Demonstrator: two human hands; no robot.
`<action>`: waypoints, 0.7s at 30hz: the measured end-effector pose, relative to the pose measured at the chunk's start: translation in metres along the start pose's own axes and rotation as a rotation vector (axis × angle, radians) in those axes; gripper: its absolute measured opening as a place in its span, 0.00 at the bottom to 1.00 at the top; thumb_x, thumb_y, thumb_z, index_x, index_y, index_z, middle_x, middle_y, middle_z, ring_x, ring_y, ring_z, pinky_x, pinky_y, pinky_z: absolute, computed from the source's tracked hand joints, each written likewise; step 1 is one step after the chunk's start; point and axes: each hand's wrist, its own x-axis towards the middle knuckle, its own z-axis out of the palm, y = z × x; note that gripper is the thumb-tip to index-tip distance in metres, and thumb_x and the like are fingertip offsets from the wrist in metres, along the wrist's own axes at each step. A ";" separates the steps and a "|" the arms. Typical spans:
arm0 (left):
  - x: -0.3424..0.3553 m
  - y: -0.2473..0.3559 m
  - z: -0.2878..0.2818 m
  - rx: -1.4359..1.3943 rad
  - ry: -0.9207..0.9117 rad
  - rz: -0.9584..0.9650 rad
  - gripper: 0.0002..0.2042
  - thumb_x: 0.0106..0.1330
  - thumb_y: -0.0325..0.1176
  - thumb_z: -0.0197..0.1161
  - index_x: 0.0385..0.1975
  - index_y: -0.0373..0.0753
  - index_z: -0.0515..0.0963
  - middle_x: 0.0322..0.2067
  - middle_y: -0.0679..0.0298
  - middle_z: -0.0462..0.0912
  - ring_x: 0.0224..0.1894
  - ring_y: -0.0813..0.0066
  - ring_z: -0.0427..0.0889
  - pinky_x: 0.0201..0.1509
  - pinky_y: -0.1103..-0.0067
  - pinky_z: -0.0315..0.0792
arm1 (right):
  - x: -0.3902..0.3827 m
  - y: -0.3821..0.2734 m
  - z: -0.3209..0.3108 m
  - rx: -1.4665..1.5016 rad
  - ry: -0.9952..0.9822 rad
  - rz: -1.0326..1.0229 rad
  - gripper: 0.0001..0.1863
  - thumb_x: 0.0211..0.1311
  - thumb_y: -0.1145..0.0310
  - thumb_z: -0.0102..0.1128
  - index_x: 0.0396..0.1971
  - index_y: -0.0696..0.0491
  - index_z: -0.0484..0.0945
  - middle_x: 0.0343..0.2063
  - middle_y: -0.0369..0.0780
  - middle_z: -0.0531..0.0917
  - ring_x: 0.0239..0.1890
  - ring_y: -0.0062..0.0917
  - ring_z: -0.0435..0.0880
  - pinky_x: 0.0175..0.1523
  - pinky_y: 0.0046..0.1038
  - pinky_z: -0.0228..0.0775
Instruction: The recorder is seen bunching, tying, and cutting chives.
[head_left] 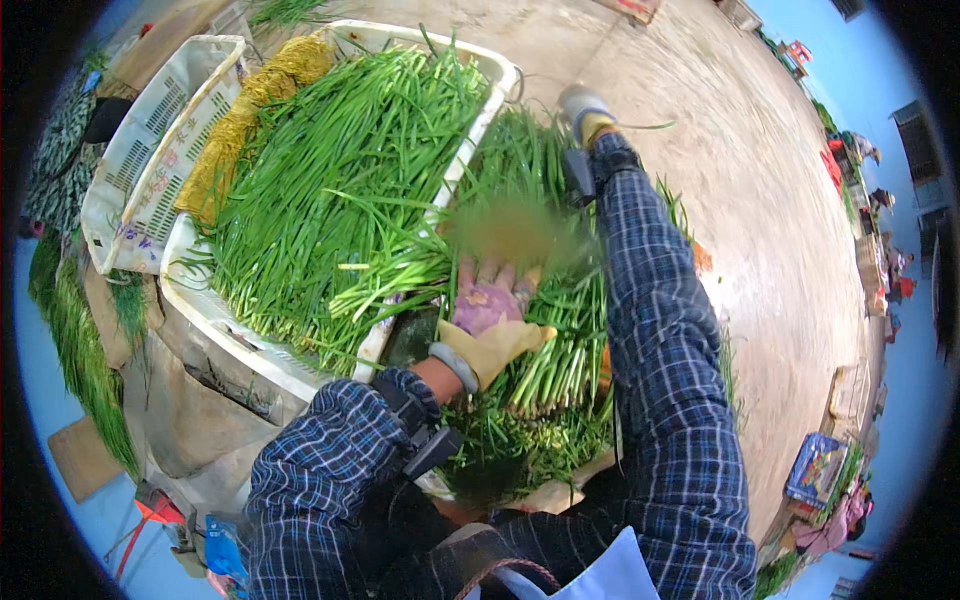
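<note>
Beige floor (760,220) stretches away to the right of what appears to be a gathering and sorting step, as a person in plaid sleeves (670,300) works among long greens that resemble chives. Largest of the containers, a white plastic crate (474,150) is filled to about its rim with green stalks (340,170), most lying roughly lengthwise. At its left stands a slotted crate (185,155), its contents hard to make out. Just right of the white crate, in front of the person, lies a heap (560,370) of similar greens, pale stem ends toward the body. Yellow twine-like strands (248,115) drape along the white crate's left side, while a smaller bunch (400,280) lies across the right rim, pale ends pointing inward. Gloved in cream and purple, the left hand (490,325) rests palm down on the heap beside that bunch, fingers slightly apart; whether its grip is clamped on stalks beneath cannot be told. Blurred, the right hand (590,110) reaches beyond the heap's leafy end, its grip impossible to read. The next move seems to call for drawing stalks together, ends even, without bruising the leaves.
</note>
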 end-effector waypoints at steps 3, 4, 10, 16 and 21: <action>0.026 0.026 0.034 -0.466 0.143 0.196 0.49 0.46 0.77 0.46 0.66 0.50 0.58 0.70 0.61 0.46 0.71 0.54 0.41 0.70 0.52 0.31 | 0.015 0.073 0.045 0.121 0.054 0.242 0.16 0.59 0.65 0.51 0.41 0.57 0.81 0.47 0.51 0.78 0.48 0.43 0.80 0.52 0.35 0.73; 0.035 0.019 0.059 -0.997 0.232 0.284 0.48 0.46 0.77 0.47 0.65 0.51 0.58 0.70 0.61 0.47 0.71 0.54 0.41 0.70 0.52 0.31 | 0.023 0.065 0.044 0.241 0.047 0.336 0.15 0.57 0.66 0.55 0.41 0.55 0.81 0.50 0.50 0.77 0.50 0.41 0.79 0.54 0.35 0.73; 0.010 0.025 -0.011 -0.016 0.203 0.200 0.41 0.54 0.70 0.46 0.67 0.58 0.56 0.66 0.55 0.56 0.68 0.45 0.49 0.68 0.50 0.35 | -0.004 0.091 -0.001 0.226 -0.012 0.142 0.13 0.53 0.69 0.58 0.40 0.54 0.81 0.40 0.49 0.81 0.43 0.37 0.81 0.48 0.34 0.75; -0.011 0.013 -0.014 -0.038 0.226 0.198 0.34 0.57 0.67 0.48 0.65 0.67 0.58 0.66 0.50 0.55 0.68 0.43 0.49 0.68 0.49 0.33 | -0.118 0.073 -0.184 0.594 0.496 0.411 0.17 0.69 0.62 0.39 0.47 0.54 0.75 0.39 0.49 0.81 0.44 0.42 0.80 0.49 0.39 0.72; -0.008 0.035 -0.025 -0.033 0.208 0.284 0.32 0.59 0.62 0.51 0.65 0.67 0.57 0.66 0.52 0.57 0.69 0.44 0.47 0.69 0.50 0.32 | -0.246 0.128 -0.288 1.333 1.101 0.259 0.07 0.64 0.65 0.55 0.27 0.49 0.75 0.13 0.30 0.70 0.10 0.16 0.64 0.14 0.21 0.53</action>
